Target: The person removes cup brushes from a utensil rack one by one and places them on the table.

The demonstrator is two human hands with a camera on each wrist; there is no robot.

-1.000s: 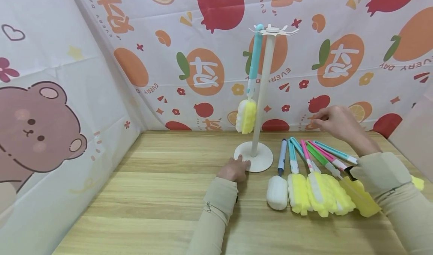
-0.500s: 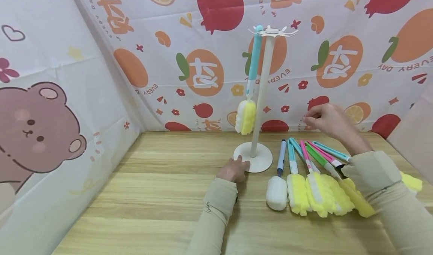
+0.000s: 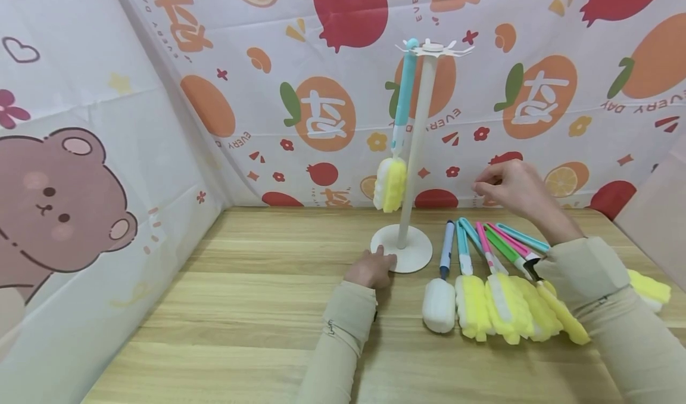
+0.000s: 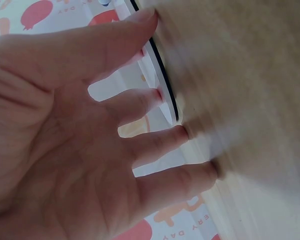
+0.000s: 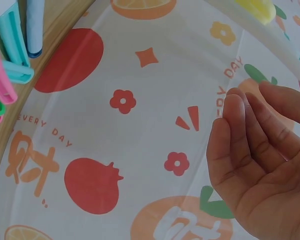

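Observation:
My left hand (image 3: 371,269) touches the round white base (image 3: 409,255) of an upright stand, fingers spread. In the left wrist view, the thumb and a fingertip meet the base's dark-edged rim (image 4: 162,75), while other fingertips rest on the wood. A cyan-handled sponge brush (image 3: 405,94) hangs from the stand's hooked top (image 3: 434,49), its yellow-and-white head downward. Right of the pole (image 3: 420,130), my right hand (image 3: 511,185) is raised over the brush handles. Its fingers are loosely curled with nothing between them, as the right wrist view shows (image 5: 260,150).
Several sponge brushes lie side by side right of the stand, among them a white-headed one (image 3: 439,305) and a green-handled one (image 3: 506,249). Another yellow sponge head (image 3: 649,286) lies beyond the right sleeve. A fruit-print cloth (image 3: 343,171) backs the wooden table (image 3: 241,308).
My right hand has moved left toward the stand and slightly up, its sleeve uncovering more of the far-right yellow sponge. My left hand stays at the base.

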